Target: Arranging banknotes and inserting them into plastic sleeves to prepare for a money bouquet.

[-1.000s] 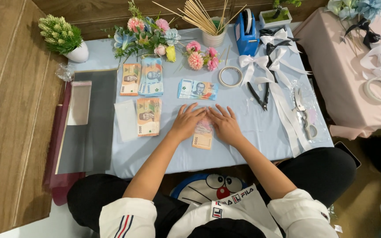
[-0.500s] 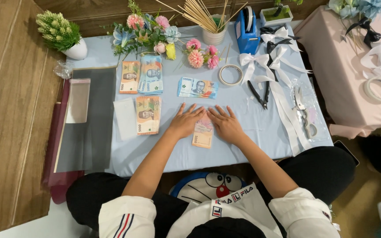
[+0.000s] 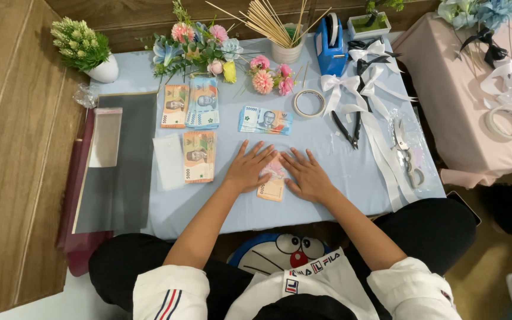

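Observation:
Both my hands lie flat, fingers spread, on a small banknote (image 3: 272, 181) near the front of the low table covered in pale blue cloth (image 3: 339, 189). My left hand (image 3: 249, 168) presses the note's left side, my right hand (image 3: 306, 173) its right side. The note peeks out between and below the palms. Neither hand grips anything. Left of my left hand lies an orange-brown stack of banknotes (image 3: 199, 156) beside a clear plastic sleeve (image 3: 168, 161).
More note stacks lie further back: orange (image 3: 175, 106), blue-green (image 3: 203, 102), blue (image 3: 266, 120). Artificial flowers (image 3: 200, 50), a cup of wooden sticks (image 3: 287, 50), a tape roll (image 3: 308, 103), blue tape dispenser (image 3: 330, 44), white ribbon bows (image 3: 362, 89), pliers (image 3: 349, 127), scissors (image 3: 406, 155), dark sheet (image 3: 120, 178).
My hands have stayed pressed on the note, shifting only slightly; nothing else on the table moved.

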